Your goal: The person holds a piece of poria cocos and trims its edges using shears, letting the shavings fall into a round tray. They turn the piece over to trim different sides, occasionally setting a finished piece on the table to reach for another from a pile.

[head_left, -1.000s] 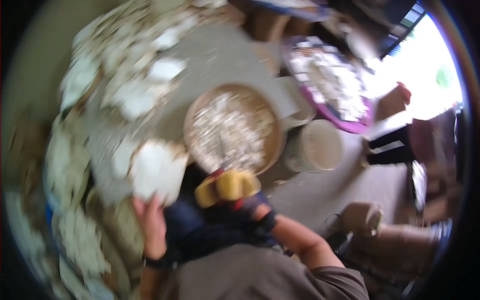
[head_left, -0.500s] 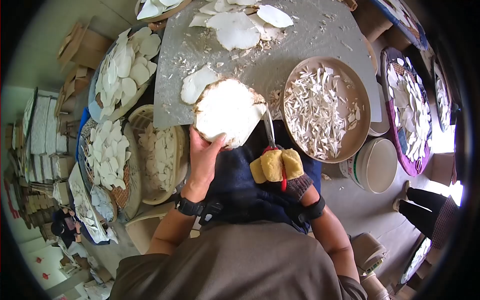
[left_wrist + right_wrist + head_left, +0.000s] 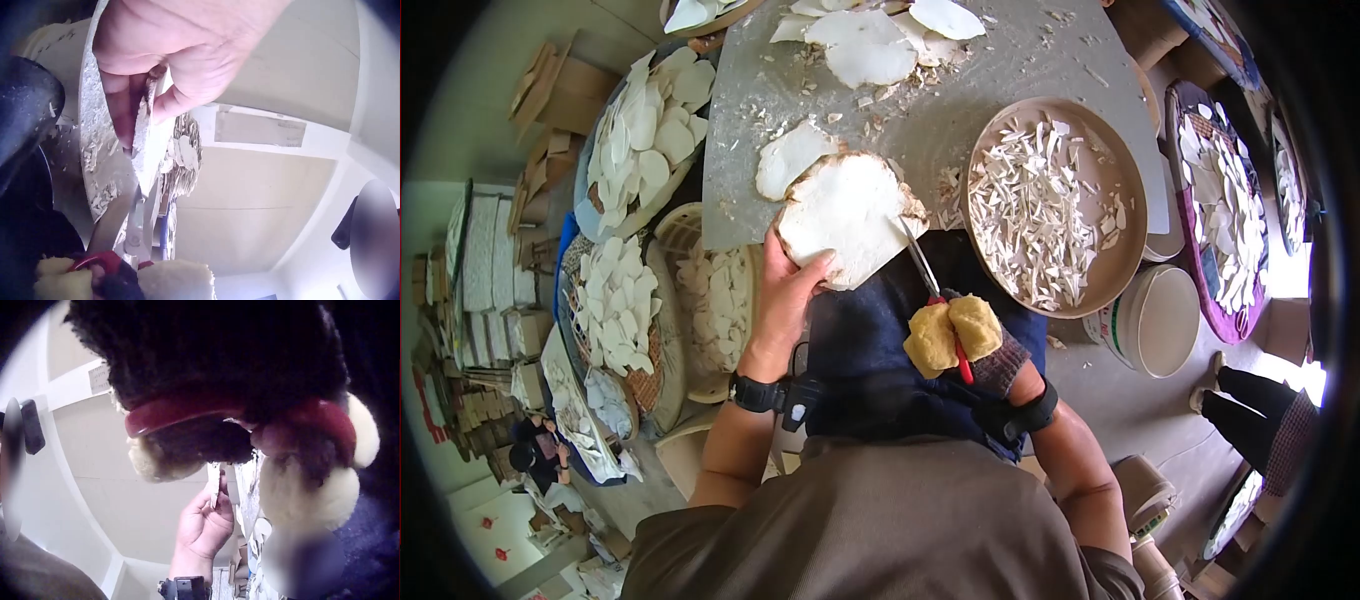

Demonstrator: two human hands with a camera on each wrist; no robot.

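Observation:
My bare left hand (image 3: 785, 295) pinches a broad white slice (image 3: 845, 220) with a rough brown rim by its lower left edge. In the left wrist view the slice (image 3: 145, 140) appears edge-on between thumb and fingers. My right hand (image 3: 970, 340), in a dark knit glove with yellow foam-like padding (image 3: 975, 322) around the fingers, grips red-handled scissors (image 3: 922, 262). Their blades meet the slice's right edge. In the right wrist view the red handles (image 3: 187, 419) loop around the gloved fingers, and the blades are hidden.
A round tan tray (image 3: 1135, 250) of white chips sits at the table's (image 3: 760, 90) right front. More slices (image 3: 862, 48) lie toward the back. A white bucket (image 3: 1155, 325) stands at right, baskets (image 3: 745, 330) of pieces at left. A person's legs (image 3: 1250, 430) show at far right.
The view has swung and sharpened since the blurred first frame. Since half a second ago, the slice has shifted slightly left and the scissors have tilted left, their blades now overlapping its right edge.

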